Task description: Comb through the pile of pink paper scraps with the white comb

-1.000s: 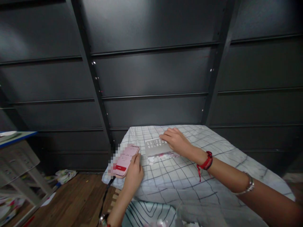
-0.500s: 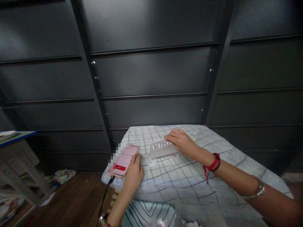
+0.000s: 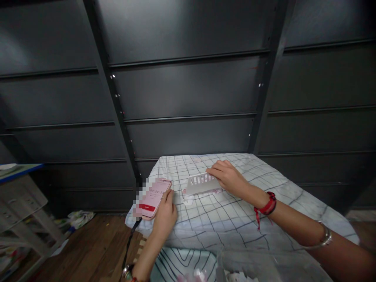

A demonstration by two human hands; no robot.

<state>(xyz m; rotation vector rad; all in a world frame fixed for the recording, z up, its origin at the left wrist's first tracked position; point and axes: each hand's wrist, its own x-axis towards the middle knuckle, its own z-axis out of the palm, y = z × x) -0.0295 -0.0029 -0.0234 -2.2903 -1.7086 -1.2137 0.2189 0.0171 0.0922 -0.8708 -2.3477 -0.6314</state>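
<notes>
My left hand [image 3: 166, 211] is closed around the right side of a smartphone [image 3: 152, 201], whose pink screen shows running timer digits and a red bar. The phone is over the left edge of the cloth-covered table [image 3: 229, 223]. Farther right, my right hand [image 3: 226, 176] grips the top edge of a white slotted plastic piece [image 3: 202, 186], tilted up on the checked cloth. Small pinkish and white bits [image 3: 188, 201] lie along its lower edge. The fingertips behind the plastic are hidden.
A clear plastic box [image 3: 264, 268] with white pieces inside stands at the near edge, beside a striped teal cloth [image 3: 182, 262]. A dark panelled wall [image 3: 188, 90] rises behind the table. At far left is a blue-edged desk [image 3: 22, 172]. A black cord [image 3: 129, 243] hangs below the phone.
The view has shifted slightly. Both hands keep their holds on the phone and the white plastic piece, with hardly any movement.
</notes>
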